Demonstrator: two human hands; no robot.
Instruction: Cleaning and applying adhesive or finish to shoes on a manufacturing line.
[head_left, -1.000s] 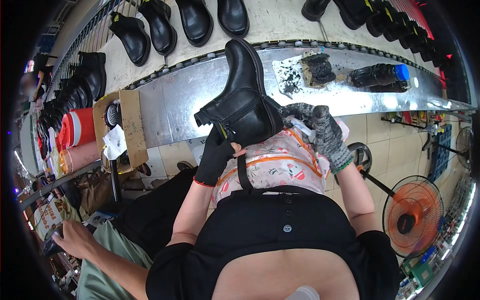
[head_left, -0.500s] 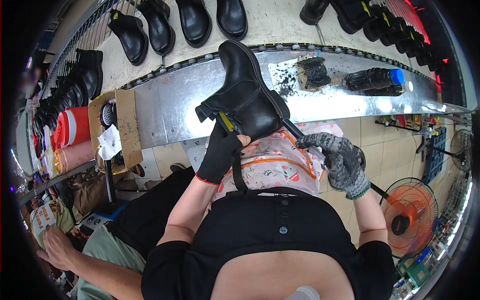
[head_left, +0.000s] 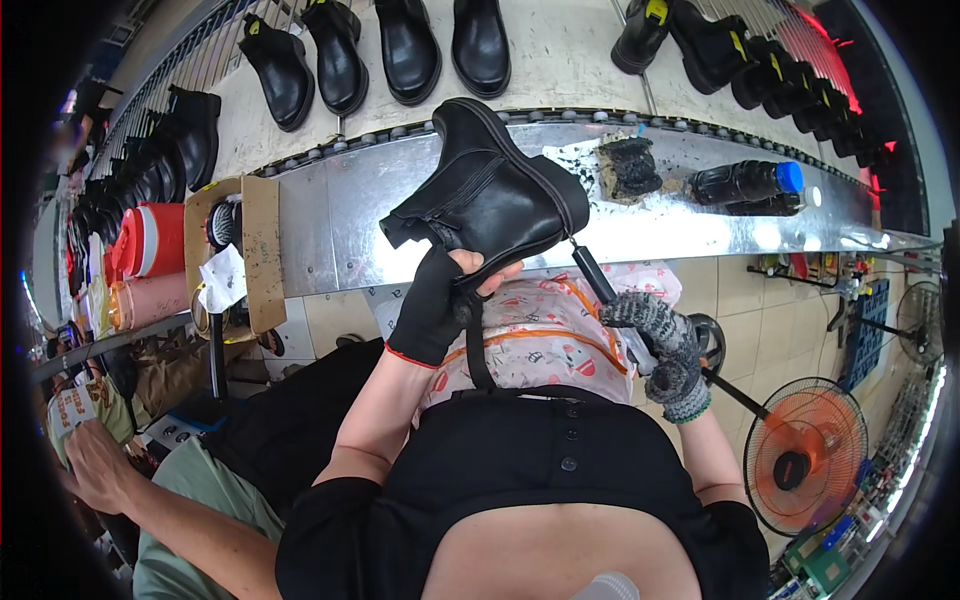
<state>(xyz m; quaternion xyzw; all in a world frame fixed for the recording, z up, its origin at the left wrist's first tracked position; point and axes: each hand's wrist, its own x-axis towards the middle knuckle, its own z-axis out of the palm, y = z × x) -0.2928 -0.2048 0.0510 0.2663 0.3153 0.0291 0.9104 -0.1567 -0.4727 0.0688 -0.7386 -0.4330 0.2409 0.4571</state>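
Note:
A black ankle boot [head_left: 478,205] with a side zip lies tilted in front of me, its toe pointing up and away and its sole edge to the right. My left hand [head_left: 440,300], in a black fingerless glove, is closed around the upper near the opening. In a grey knitted glove, my right hand [head_left: 662,345] grips a slim tool with a black cylindrical body [head_left: 592,274]. Its thin metal tip meets the boot's heel edge; the end inside my hand is mostly hidden. A pink patterned cloth covers my lap [head_left: 550,320].
Beyond the metal ledge [head_left: 330,225], several black boots [head_left: 408,55] stand on a conveyor. A blackened sponge [head_left: 630,168] and blue-capped bottle [head_left: 745,182] sit on the ledge. At left are a cardboard box [head_left: 262,255] and a co-worker's arm [head_left: 190,510]; an orange fan [head_left: 805,455] stands right.
The boot has rolled in my left hand, so its zip side shows more and the yellow pull strap is hidden. The tool's body has drawn back from the heel, exposing its thin tip.

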